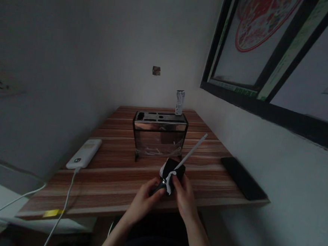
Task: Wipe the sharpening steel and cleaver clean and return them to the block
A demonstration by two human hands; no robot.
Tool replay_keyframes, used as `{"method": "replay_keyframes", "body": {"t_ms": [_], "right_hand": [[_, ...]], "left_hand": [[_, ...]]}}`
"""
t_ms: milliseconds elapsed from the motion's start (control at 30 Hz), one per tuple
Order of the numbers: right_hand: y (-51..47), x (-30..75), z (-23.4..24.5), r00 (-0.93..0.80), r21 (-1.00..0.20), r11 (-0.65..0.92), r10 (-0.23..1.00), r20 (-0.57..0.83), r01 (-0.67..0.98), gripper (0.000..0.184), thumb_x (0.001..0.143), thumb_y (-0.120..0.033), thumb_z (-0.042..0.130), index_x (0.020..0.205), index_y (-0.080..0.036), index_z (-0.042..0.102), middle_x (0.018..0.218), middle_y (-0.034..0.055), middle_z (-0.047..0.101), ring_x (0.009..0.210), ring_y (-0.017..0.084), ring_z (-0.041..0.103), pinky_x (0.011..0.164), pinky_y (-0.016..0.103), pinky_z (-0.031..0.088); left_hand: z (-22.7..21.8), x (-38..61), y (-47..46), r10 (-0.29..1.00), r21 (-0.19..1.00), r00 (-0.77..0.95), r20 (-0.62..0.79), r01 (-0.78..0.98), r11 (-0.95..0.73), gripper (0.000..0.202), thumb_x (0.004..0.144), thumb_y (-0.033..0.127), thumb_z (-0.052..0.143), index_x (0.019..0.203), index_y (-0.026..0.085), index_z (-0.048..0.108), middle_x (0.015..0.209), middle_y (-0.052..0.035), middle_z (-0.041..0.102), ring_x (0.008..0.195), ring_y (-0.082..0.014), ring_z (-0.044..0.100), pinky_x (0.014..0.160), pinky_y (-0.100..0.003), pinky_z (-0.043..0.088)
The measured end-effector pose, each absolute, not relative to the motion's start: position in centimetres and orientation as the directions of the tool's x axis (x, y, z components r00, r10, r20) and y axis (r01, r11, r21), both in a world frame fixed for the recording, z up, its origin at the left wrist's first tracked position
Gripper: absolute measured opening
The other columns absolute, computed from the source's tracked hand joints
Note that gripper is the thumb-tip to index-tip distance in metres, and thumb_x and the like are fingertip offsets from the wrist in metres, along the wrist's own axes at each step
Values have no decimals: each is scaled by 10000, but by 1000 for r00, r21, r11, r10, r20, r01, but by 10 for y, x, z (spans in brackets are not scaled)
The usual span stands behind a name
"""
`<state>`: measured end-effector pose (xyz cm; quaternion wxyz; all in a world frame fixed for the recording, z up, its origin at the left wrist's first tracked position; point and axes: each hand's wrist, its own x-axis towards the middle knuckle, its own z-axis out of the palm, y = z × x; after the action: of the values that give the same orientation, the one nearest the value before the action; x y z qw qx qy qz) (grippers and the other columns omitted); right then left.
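A sharpening steel [192, 151], a thin pale rod with a dark handle, slants up to the right above the table's front part. My left hand [146, 195] is closed round its black handle. Around the rod's lower end, a black and white cloth [174, 168] is bunched, covering part of it. My right hand [185, 195] grips this cloth, its thumb pressed on the white fold. Just beyond both hands stands a metal knife holder [160, 127] with slots in its top and plastic film round its lower part.
The wood-grain table [115, 183] meets walls on the right and at the back. A white power bank [84, 154] with a cable lies left; a black phone [244, 177] lies right. Behind the holder's right end stands a small patterned can [179, 102]. Yellow tape [51, 213] marks the front edge.
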<state>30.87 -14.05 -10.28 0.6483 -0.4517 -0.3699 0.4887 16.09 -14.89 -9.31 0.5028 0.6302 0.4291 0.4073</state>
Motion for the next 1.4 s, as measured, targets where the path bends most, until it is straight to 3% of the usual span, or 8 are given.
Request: {"method": "replay_keyframes", "body": {"t_ms": [200,433,567,700,833,1033,1200,1400], "right_hand": [[-144,306,-87,110,-965,140,987,118,-220,338,728,-462,730,962,-219,736,947,61,762,925,270,687,841,376,521],[-146,310,-75,16,-973,151,988,151,-173,309,751,-411,724,952,-176,732,918,84,763,876,269,697,777,354,534],[-146,310,-74,23,-969,150,989,148,-195,292,734,-396,745,935,-184,733,911,77,767,859,262,701,765,344,540],[-147,306,-76,84,-962,136,989,119,-235,304,715,-385,763,931,-176,726,885,80,766,835,262,705,768,360,547],[-148,300,-79,135,-955,133,986,100,-265,333,704,-385,770,946,-161,722,894,95,765,837,270,708,785,382,551],[-148,296,-75,218,-956,143,972,87,-257,320,665,-369,790,909,-169,736,863,80,772,801,253,714,732,337,560],[-147,298,-71,219,-950,169,969,111,-263,285,688,-365,771,905,-183,741,870,72,773,805,245,715,731,328,559],[-138,307,-73,246,-951,214,956,158,-221,273,719,-389,753,882,-171,738,813,62,759,734,215,691,667,297,538]], "left_hand": [[-96,160,-146,931,990,362,53,101,-95,432,843,476,590,1075,116,647,993,-84,679,937,-236,583,823,-271,447],[-94,158,-149,920,998,390,-45,56,25,526,810,606,573,970,111,652,643,22,518,536,-92,400,474,-177,314],[-92,157,-149,898,996,430,-91,52,77,585,790,662,556,939,102,638,546,74,386,446,-58,272,406,-170,215],[-87,155,-149,923,993,383,-31,120,-17,554,769,599,625,1021,108,672,760,-36,641,687,-170,559,621,-236,447],[-85,155,-149,931,987,364,-10,153,-50,517,760,506,662,1096,112,672,1049,-107,702,1048,-312,580,934,-361,428],[-96,155,-146,936,970,353,-3,230,-83,387,802,422,607,1033,122,689,983,-77,718,1009,-305,599,932,-371,431],[-101,154,-145,948,977,317,21,197,-87,484,793,445,625,1154,124,645,1126,-100,690,1067,-311,584,950,-370,422],[-97,154,-147,940,955,340,31,267,-128,428,834,491,570,1025,121,671,904,-63,682,838,-223,581,759,-280,448]]}}
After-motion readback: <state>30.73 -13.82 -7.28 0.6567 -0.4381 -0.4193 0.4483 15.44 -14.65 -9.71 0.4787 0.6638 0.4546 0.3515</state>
